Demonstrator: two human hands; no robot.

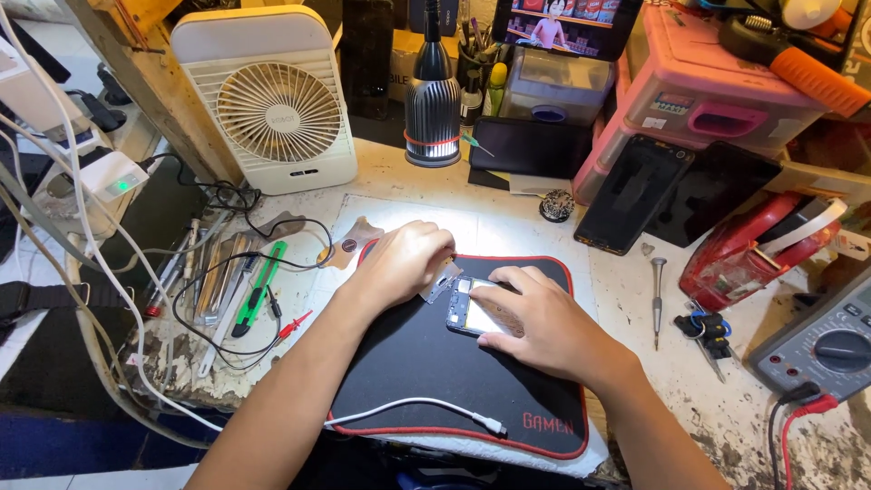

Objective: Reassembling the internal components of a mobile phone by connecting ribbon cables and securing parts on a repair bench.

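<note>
While both hands work over black mat (426, 363) with red edging and red lettering at near right corner, cluttered surface (717, 399) spreads around. White desk fan (272, 100) back left; pink storage box (699, 91), small pale label on front, back right. Grey multimeter (821, 349) far right. Opened phone (474, 313) lies at mat's middle. Right hand (535, 318) flat on phone, fingers spread, pressing it down. Left hand (404, 263) fingers pinched together on small thin pry piece (442, 281) at phone's top left corner. White cable (408, 408) crosses mat's near edge.
</note>
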